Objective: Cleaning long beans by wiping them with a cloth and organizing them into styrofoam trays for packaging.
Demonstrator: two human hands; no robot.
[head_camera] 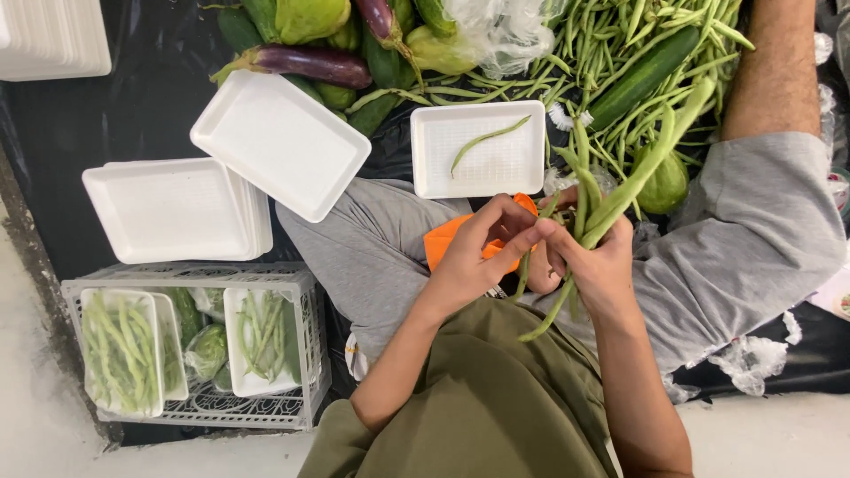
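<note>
The right hand [602, 265] is gripping a bunch of long beans [620, 190], fingers closed round the stems so the pods are fanning up and away from the lap, while the left hand [482, 257] is reaching across, its fingertips pinched together at the bunch just where the right thumb is sitting. Behind the left hand an orange tool [443, 241] is showing, partly hidden; whether the hand is holding it or it is lying on the knee cannot be told. A white tray [434, 177] with a single bean [489, 139] is lying just beyond the knees, and more beans are lying in a loose pile [620, 53] past it, among cucumbers and aubergines. To the left, empty trays [177, 212] are stacked, and a crate [305, 354] is holding filled, wrapped ones. To do this well, I judge, the right hand should be keeping the pods' ends level and the grip firm but not crushing, while the left is drawing stray pods into line one at a time.
</note>
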